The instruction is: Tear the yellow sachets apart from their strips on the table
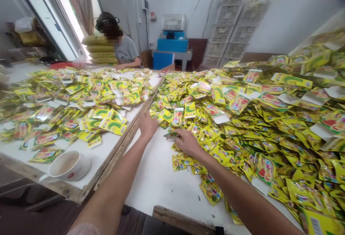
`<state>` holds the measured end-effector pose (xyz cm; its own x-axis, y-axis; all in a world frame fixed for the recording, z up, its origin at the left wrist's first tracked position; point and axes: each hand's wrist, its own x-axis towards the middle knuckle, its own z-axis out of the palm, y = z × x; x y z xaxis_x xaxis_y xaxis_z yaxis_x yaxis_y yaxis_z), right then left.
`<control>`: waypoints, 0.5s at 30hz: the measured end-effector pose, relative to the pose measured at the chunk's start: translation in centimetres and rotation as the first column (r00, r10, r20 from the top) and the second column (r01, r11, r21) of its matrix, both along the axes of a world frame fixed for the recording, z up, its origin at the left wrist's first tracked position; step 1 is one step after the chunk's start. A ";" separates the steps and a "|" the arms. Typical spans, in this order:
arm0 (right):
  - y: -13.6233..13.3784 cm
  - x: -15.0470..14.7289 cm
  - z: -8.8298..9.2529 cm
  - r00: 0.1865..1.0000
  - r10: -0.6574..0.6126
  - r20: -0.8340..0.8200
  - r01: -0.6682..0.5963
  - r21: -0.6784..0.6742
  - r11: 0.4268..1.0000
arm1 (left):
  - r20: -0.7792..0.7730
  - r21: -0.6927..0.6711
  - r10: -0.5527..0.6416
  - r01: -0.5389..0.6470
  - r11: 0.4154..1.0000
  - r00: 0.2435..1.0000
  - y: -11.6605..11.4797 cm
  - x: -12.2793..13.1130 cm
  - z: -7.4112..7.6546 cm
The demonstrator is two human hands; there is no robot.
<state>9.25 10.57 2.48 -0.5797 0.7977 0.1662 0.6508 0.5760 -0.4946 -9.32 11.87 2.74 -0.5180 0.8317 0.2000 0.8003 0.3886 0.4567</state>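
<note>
My left hand (148, 124) is over the wooden strip between two white tabletops, beside yellow packets at the pile's edge. Its fingers point away and are mostly hidden, so I cannot see whether they grip anything. My right hand (185, 141) is closed, thumb and fingers pinching a small dark green and yellow sachet (170, 135) above the white tabletop (151, 177). Around it spreads a large heap of shiny yellow sachets (212, 152). Yellow cardboard boxes with red and green print, such as one upright box (177, 117), lie among them.
A white cup (64, 165) of brownish drink stands near the left table's front edge. More yellow boxes (105, 120) cover that table. Raised wooden strips (118, 156) edge the tabletops. A co-worker (125, 49) sits at the far side. Stacked crates (229, 22) stand at the back wall.
</note>
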 end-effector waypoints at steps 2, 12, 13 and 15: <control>-1.4 1.2 0.2 0.980 -0.063 -0.190 0.041 -0.121 0.992 | 0.039 -0.016 0.093 -0.093 0.996 0.995 1.6 0.9 0.0; -4.9 4.9 1.1 0.979 -0.127 -0.158 0.076 -0.295 0.952 | -0.006 -0.315 -0.053 0.048 0.948 0.999 -0.2 -0.7 0.4; -5.0 4.9 1.1 0.979 -0.142 -0.148 0.094 -0.293 0.952 | -0.025 -0.318 -0.063 0.052 0.947 0.998 -1.4 -1.0 0.6; -5.3 4.9 0.9 0.964 -0.190 -0.187 0.125 -0.311 0.942 | -0.046 -0.235 -0.083 0.070 0.970 0.996 -4.4 -1.2 1.0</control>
